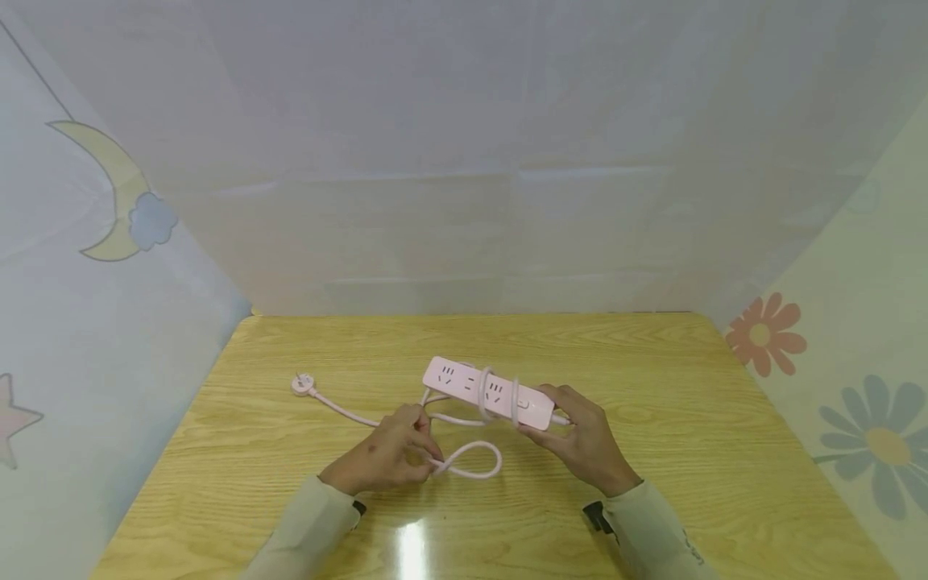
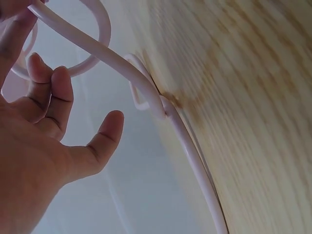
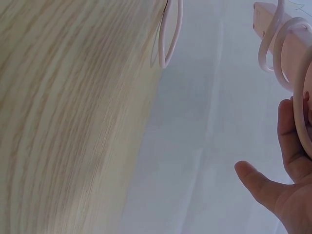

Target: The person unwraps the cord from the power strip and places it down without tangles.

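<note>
A pink power strip (image 1: 464, 382) is held tilted above the table by my right hand (image 1: 580, 435), which grips its switch end. Its pink cord (image 1: 484, 395) loops around the strip's body. Left of the strip, my left hand (image 1: 395, 451) pinches a length of the cord between thumb and fingertips. From that hand a loose loop of cord (image 1: 487, 475) sticks out to the right. The cord's plug (image 1: 302, 384) lies on the table at the left. In the right wrist view, the coils (image 3: 287, 53) circle the strip close to the fingers.
The wooden table (image 1: 652, 362) carries the plug and part of the cord. Pale cloth walls (image 1: 435, 234) stand behind it and on both sides, printed with a moon (image 1: 119, 177) at left and flowers (image 1: 888, 447) at right.
</note>
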`<state>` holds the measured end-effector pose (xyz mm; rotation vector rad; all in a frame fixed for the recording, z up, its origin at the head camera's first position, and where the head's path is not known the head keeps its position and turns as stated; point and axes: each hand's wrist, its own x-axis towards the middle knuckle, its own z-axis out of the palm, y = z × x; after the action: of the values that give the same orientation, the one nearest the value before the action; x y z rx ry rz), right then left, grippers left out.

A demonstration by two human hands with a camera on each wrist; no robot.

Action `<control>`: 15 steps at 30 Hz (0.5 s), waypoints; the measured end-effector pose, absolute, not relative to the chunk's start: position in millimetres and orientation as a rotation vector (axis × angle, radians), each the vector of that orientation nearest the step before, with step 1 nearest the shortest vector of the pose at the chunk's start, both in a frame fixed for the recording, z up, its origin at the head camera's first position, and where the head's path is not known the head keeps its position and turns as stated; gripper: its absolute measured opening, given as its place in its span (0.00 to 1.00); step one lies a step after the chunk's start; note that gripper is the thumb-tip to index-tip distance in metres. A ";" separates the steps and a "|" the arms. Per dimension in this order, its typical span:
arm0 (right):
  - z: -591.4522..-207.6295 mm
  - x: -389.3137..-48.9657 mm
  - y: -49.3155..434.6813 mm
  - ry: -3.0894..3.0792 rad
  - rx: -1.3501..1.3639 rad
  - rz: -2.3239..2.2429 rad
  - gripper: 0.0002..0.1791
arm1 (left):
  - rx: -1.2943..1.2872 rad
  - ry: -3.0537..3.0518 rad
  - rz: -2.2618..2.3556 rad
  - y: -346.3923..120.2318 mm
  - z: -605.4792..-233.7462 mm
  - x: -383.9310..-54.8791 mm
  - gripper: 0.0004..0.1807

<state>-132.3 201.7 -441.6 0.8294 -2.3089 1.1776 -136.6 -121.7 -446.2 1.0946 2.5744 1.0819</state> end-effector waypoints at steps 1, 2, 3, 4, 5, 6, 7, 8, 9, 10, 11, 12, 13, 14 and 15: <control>-441.7 -132.2 201.9 -2.309 0.831 1.176 0.30 | 1.101 2.577 1.078 -121.7 -446.6 -136.4 0.08; -441.5 -132.2 201.8 -2.307 0.833 1.176 0.30 | 1.103 2.581 1.073 -121.9 -447.1 -136.3 0.09; -441.4 -132.0 201.7 -2.306 0.835 1.174 0.30 | 1.107 2.582 1.072 -122.0 -447.3 -136.2 0.10; -441.3 -132.0 201.5 -2.302 0.837 1.171 0.31 | 1.107 2.587 1.067 -122.1 -447.4 -136.2 0.10; -441.2 -131.9 201.3 -2.298 0.841 1.168 0.31 | 1.102 2.589 1.064 -122.2 -447.5 -136.3 0.10; -441.1 -131.8 200.9 -2.295 0.844 1.167 0.31 | 1.096 2.589 1.065 -122.2 -447.3 -136.2 0.10; -440.9 -131.6 200.6 -2.294 0.845 1.172 0.31 | 1.087 2.587 1.068 -122.4 -447.2 -136.3 0.09; -440.8 -131.6 200.1 -2.289 0.851 1.176 0.31 | 1.085 2.583 1.076 -122.4 -447.0 -136.7 0.08; -440.9 -131.6 199.7 -2.286 0.855 1.179 0.32 | 1.092 2.585 1.086 -122.2 -446.5 -137.1 0.07; -440.8 -131.7 199.3 -2.282 0.860 1.181 0.32 | 1.088 2.598 1.089 -122.1 -446.2 -137.6 0.06; -440.8 -131.7 199.0 -2.280 0.865 1.184 0.32 | 1.093 2.614 1.103 -122.0 -445.9 -138.1 0.05; -440.7 -131.7 198.7 -2.279 0.868 1.185 0.32 | 1.102 2.636 1.114 -121.9 -445.7 -138.7 0.05; -440.8 -131.7 198.3 -2.278 0.872 1.187 0.32 | 1.104 2.664 1.124 -121.8 -445.7 -139.5 0.04; -440.7 -131.7 198.3 -2.280 0.873 1.191 0.32 | 1.103 2.693 1.139 -121.6 -445.6 -140.2 0.05; -440.6 -131.7 198.3 -2.282 0.874 1.194 0.32 | 1.094 2.724 1.149 -121.5 -445.6 -140.7 0.05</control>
<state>-131.7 198.3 -440.6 0.8739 -2.2815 1.1938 -140.7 -121.5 -445.6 1.0938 2.7236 1.1492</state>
